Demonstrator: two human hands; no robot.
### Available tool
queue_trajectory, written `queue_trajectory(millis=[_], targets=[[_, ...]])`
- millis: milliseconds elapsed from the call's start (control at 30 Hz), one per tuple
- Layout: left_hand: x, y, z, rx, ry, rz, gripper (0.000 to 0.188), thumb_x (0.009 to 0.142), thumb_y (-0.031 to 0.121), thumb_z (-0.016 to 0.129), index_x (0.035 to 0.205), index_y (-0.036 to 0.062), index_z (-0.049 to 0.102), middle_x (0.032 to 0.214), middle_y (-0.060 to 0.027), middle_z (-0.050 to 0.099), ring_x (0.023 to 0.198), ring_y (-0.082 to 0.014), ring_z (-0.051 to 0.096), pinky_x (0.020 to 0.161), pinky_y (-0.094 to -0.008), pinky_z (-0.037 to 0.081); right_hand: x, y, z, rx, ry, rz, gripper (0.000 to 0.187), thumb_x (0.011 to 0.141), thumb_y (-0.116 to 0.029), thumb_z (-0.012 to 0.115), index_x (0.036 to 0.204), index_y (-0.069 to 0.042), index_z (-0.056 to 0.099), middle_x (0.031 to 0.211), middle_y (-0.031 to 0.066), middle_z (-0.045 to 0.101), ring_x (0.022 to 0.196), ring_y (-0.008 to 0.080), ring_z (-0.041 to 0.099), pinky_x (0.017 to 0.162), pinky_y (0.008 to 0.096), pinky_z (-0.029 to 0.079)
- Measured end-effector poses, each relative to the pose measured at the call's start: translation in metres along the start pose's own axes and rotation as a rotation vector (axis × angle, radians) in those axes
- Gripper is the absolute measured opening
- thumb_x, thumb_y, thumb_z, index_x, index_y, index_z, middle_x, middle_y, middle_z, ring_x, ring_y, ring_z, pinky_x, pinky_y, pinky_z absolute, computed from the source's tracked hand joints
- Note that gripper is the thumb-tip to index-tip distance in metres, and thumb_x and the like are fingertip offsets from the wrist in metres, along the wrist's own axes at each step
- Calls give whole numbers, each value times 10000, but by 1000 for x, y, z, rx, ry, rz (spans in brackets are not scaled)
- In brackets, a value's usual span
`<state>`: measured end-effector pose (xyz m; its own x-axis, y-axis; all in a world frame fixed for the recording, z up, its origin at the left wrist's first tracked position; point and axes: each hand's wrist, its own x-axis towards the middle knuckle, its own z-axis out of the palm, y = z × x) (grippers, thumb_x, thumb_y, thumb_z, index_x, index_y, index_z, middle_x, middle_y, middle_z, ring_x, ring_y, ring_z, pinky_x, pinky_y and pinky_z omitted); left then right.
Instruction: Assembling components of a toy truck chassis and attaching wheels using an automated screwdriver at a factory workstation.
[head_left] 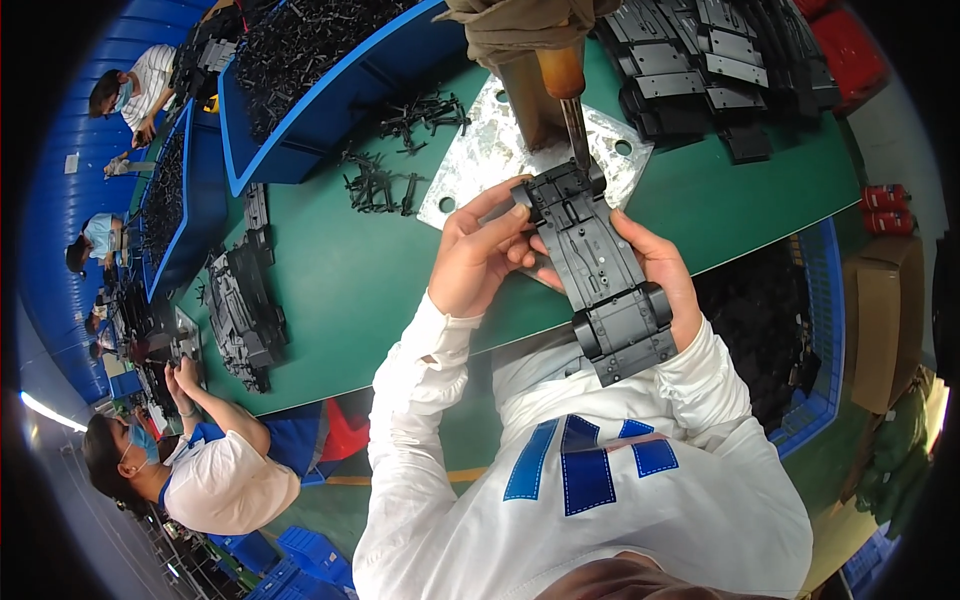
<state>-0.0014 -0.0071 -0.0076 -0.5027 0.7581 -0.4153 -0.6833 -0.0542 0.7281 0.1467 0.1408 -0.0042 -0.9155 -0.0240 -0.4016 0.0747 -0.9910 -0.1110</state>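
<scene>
Both hands are gripping a long black plastic toy-car chassis (598, 270) above the green table (380, 270): the left hand (480, 260) is pinching its upper end, the right hand (662, 275) is cradling its side, beneath a wooden-handled screwdriver (568, 100).

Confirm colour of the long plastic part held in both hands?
Dark grey to black, matte, seen in the head view: the plastic part held between left hand and right hand.

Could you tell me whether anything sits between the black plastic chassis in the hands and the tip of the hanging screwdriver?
Nothing visible does. The left hand and right hand hold the chassis from both sides, and the screwdriver tip meets its far end directly, above the metal plate.
</scene>
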Motion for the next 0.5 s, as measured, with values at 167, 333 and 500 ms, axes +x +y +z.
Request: queue_trajectory(millis=[167,333,500], targets=[[5,0,3,11,12,20,477,959,112,601,1383,-61,467,879,-93,640,696,-128,579,656,-245,477,2,-6,4,28,7,31,512,1055,-314,366,1326,98,506,1259,228,622,1150,330,632,1051,396,485],[7,3,3,25,19,28,479,958,122,609,1376,-66,471,891,-97,639,697,-129,582,655,-252,479,5,-8,7,34,36,43,513,1052,-329,380,1317,87,520,1242,226,633,1132,319,643,1031,382,502],[10,5,5,15,14,75,481,952,130,612,1368,-66,473,901,-96,645,734,-141,618,649,-250,485,6,-13,9,203,21,92,527,1063,-324,361,1396,79,431,1329,277,553,1164,408,603,1040,458,495]])
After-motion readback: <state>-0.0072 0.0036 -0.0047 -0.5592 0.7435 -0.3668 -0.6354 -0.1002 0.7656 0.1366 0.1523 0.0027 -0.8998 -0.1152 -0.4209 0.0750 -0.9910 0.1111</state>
